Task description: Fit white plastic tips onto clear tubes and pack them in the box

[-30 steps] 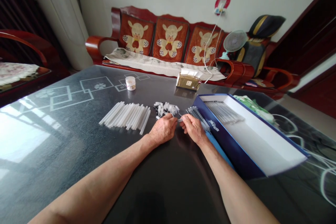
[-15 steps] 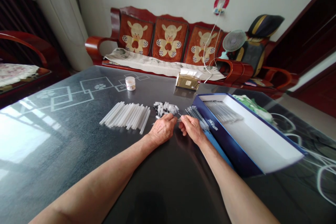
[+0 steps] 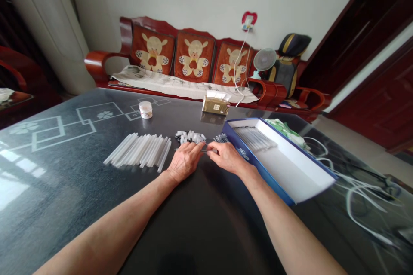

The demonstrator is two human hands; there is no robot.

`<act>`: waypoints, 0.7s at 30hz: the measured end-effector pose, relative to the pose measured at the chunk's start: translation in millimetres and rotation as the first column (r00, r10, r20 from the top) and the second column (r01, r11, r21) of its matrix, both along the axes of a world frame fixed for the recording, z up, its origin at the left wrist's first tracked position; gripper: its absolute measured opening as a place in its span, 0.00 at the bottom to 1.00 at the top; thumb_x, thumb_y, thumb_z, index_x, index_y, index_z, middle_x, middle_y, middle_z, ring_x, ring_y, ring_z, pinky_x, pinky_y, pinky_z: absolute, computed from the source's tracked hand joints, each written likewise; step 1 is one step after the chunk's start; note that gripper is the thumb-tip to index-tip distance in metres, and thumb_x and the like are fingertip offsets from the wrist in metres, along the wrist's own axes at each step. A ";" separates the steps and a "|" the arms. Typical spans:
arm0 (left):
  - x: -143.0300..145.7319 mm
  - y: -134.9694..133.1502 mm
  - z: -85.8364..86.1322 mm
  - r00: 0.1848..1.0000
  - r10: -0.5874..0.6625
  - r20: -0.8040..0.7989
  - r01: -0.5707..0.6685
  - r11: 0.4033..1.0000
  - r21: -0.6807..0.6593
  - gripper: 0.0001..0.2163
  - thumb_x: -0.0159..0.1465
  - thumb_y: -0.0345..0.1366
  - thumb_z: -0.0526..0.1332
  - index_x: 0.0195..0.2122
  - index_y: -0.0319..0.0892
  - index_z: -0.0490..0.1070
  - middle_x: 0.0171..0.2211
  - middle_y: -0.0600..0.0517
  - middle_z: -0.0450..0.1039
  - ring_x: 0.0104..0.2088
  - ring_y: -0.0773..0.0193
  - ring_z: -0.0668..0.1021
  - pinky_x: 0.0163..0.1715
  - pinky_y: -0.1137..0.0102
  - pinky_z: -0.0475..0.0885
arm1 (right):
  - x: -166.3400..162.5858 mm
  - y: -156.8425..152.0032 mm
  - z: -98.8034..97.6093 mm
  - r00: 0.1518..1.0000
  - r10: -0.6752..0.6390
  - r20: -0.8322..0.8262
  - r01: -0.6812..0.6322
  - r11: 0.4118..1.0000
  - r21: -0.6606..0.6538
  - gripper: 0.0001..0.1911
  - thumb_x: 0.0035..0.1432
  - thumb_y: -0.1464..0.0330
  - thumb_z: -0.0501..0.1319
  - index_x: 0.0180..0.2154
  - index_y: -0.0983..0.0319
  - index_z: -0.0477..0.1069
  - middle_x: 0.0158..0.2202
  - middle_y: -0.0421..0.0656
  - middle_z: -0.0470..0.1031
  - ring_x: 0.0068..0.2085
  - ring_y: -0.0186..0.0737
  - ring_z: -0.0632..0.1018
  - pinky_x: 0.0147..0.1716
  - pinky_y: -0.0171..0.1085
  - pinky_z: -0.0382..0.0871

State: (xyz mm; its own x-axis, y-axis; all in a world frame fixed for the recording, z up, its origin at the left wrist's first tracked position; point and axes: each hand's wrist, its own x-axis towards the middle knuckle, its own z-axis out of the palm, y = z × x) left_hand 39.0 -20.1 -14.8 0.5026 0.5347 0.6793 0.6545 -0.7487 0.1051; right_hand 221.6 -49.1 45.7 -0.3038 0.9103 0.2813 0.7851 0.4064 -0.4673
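My left hand (image 3: 184,160) is closed around one end of a thin, greyish pen (image 3: 204,151), just above the dark tabletop. From the other side, my right hand (image 3: 228,157) pinches the same pen between thumb and fingers; much of it is hidden by the fingers. Behind my left hand lies a small heap of white and black pen caps (image 3: 190,137). To its left, frosted white pen barrels (image 3: 138,150) lie side by side in a row. Several thin refills (image 3: 221,138) lie beyond my right hand, against the box and partly covered.
A blue box (image 3: 300,176) with a white inside stands at the right, a layer of slim pens (image 3: 254,137) at its far end. A tissue box (image 3: 215,105) and a small round tub (image 3: 145,110) stand farther back. White cables (image 3: 351,197) trail at the right.
The camera view has turned to the right, so everything sits farther left. Both hands stay on the pen; my right hand is now flatter, its fingers extended more over the pen.
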 end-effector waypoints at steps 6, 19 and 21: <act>-1.7 0.2 6.5 0.985 0.067 0.156 -0.077 0.995 0.056 0.23 0.66 0.35 0.55 0.61 0.38 0.57 0.54 0.39 0.66 0.52 0.51 0.70 0.52 0.57 0.67 | 54.3 -6.2 39.1 0.993 -0.086 0.075 0.069 0.975 0.210 0.08 0.55 0.70 0.58 0.32 0.60 0.77 0.37 0.44 0.75 0.37 0.37 0.76 0.40 0.35 0.67; -0.9 3.8 0.4 0.987 0.008 0.159 -0.018 0.998 0.060 0.15 0.65 0.28 0.53 0.52 0.40 0.66 0.43 0.45 0.72 0.40 0.58 0.73 0.44 0.63 0.72 | 212.9 40.9 15.1 0.402 -0.726 0.558 0.804 0.571 0.164 0.15 0.60 0.70 0.54 0.38 0.63 0.80 0.44 0.55 0.75 0.44 0.48 0.77 0.37 0.39 0.65; -1.2 3.3 0.4 0.988 0.002 0.152 -0.010 0.999 0.052 0.14 0.65 0.28 0.53 0.51 0.40 0.68 0.40 0.46 0.73 0.37 0.60 0.73 0.42 0.65 0.72 | 213.9 48.1 11.4 0.415 -0.707 0.573 0.789 0.593 0.160 0.15 0.61 0.72 0.53 0.39 0.65 0.79 0.46 0.57 0.74 0.46 0.48 0.76 0.39 0.39 0.65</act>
